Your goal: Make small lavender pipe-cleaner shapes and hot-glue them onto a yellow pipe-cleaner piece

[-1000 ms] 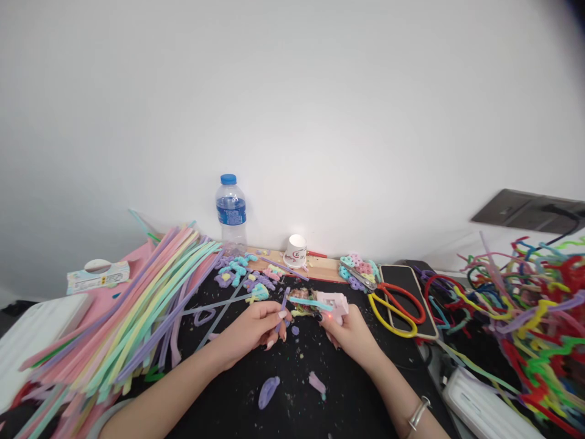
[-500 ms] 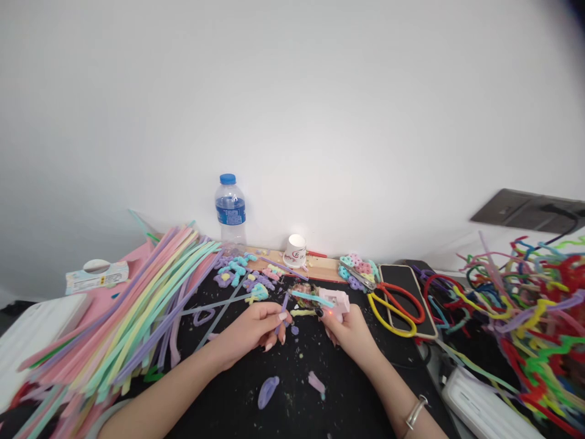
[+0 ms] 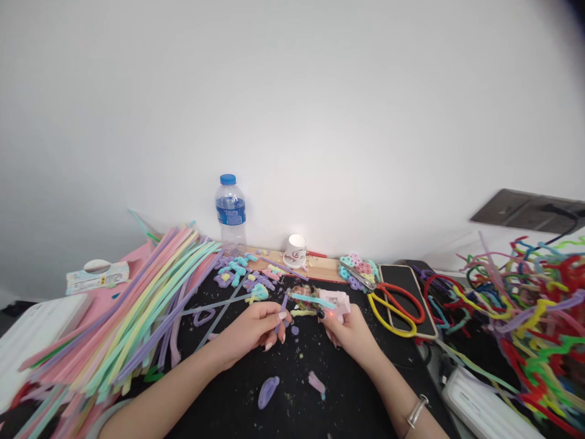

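Note:
My left hand [image 3: 258, 326] pinches a short purple pipe cleaner [image 3: 284, 303] between thumb and fingers, its upper end sticking up. In my right hand [image 3: 351, 335] is a small pale pink handheld device [image 3: 341, 300] with a red light glowing near my thumb. The two hands are apart, with the device's left side facing the purple piece. Between and behind them lie a turquoise pipe cleaner [image 3: 311, 299], a yellow piece [image 3: 301, 313] and a clump of mixed fluff [image 3: 304, 290]. Nearer me rest a purple loop [image 3: 269, 392] and a lilac piece [image 3: 316, 383].
A large pastel pipe cleaner bundle [image 3: 150, 311] spreads at left, a tangled colourful pile [image 3: 534, 323] at right. Behind stand a water bottle [image 3: 231, 210] and an upturned paper cup [image 3: 295, 251]. Scissors [image 3: 395, 308] lie across a phone [image 3: 404, 280]; small twisted pieces [image 3: 242, 271] sit nearby.
Almost nothing differs. My right hand and the pink device have shifted very slightly; my left hand keeps its pinch on the purple pipe cleaner.

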Tool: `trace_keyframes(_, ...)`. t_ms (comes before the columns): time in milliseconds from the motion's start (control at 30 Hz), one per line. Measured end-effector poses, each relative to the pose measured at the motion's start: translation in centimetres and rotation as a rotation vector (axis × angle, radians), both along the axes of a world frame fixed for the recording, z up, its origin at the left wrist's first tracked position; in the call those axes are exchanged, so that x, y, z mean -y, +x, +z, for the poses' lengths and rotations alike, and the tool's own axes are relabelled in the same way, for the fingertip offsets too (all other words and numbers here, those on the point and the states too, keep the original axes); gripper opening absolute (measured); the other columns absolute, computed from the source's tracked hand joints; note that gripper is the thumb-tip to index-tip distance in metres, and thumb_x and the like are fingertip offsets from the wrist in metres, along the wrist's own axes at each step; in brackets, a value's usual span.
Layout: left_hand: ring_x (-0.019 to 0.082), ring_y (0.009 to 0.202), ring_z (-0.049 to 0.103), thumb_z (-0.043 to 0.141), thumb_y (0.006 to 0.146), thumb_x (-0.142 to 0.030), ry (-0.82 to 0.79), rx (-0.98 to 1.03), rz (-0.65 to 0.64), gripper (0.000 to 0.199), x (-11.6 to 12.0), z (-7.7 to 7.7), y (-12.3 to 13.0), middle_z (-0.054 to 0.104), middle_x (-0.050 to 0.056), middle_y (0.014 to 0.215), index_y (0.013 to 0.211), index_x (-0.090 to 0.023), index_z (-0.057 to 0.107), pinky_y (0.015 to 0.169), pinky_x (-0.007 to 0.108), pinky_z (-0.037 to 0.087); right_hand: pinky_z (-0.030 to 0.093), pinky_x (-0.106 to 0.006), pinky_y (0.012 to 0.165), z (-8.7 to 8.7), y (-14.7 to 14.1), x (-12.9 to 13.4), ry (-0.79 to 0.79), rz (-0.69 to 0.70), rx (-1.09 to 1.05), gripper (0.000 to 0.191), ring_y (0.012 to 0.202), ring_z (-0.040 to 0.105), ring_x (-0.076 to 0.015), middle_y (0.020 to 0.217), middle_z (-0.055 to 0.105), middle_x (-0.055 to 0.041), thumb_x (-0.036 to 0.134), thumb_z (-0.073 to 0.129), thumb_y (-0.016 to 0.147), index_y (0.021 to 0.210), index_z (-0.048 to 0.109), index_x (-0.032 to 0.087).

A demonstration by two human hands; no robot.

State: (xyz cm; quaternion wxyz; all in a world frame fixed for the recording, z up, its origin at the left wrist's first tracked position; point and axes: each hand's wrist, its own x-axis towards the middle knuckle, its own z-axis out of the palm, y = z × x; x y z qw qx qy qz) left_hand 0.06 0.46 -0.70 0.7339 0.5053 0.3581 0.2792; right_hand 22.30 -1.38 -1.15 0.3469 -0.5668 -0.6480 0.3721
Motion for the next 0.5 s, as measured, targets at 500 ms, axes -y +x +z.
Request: trace_keyframes(500, 0.004, 0.04, 0.037, 0.054, 0.082, -0.038, -0.008, 0.017, -0.008, 0.026, 0.08, 0.13, -0.02, 0.059, 0.0, 0.063, 0.082, -0.012, 0.057, 0.042, 0.019, 0.023, 0.029, -0.019, 0.035, 0.26, -0.3, -0.06, 0.022, -0.037, 0.034, 0.041, 0.032, 0.041, -0.0082, 0.035, 0.044, 0.0027, 0.04, 0.049, 0.08, 0.046, 0.045, 0.018)
